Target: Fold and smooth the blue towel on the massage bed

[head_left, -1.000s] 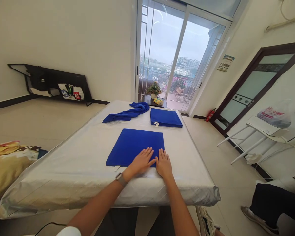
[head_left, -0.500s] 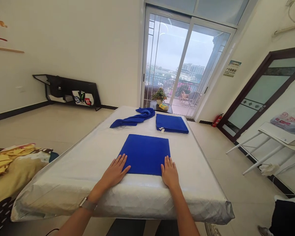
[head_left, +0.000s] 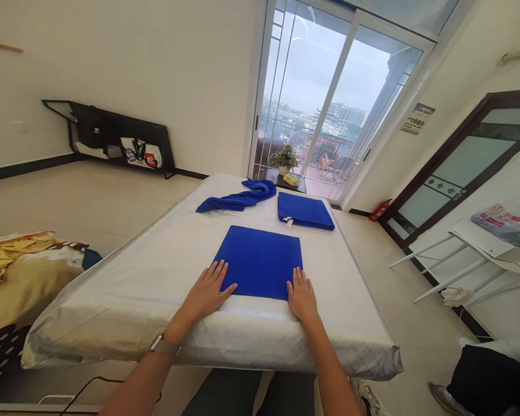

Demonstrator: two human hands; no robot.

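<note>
A flat, squared blue cloth [head_left: 260, 260], seemingly folded, lies near the front of the covered table [head_left: 156, 277]. My left hand [head_left: 207, 289] rests flat on its near left corner, fingers stretched out and thumb apart. On the near right corner lies my right hand [head_left: 302, 292], also flat, its fingers extended. Neither hand grips anything. Farther back to the right sits a stack of folded blue cloths [head_left: 305, 210] with a white tag at its edge. Left of that stack is a crumpled, twisted blue cloth [head_left: 238, 197].
Yellow and brown fabric [head_left: 30, 271] is heaped at the left. A white stool [head_left: 481, 240] carrying a plastic bag [head_left: 507, 221] stands at the right. Behind the table are a potted plant [head_left: 285, 157] and a sliding glass door [head_left: 312, 98]. Someone's shoe [head_left: 446, 398] shows at lower right.
The camera view has tilted and shifted slightly. Both hands stay flat on the near corners of the blue cloth, and the cloths keep their places on the table.
</note>
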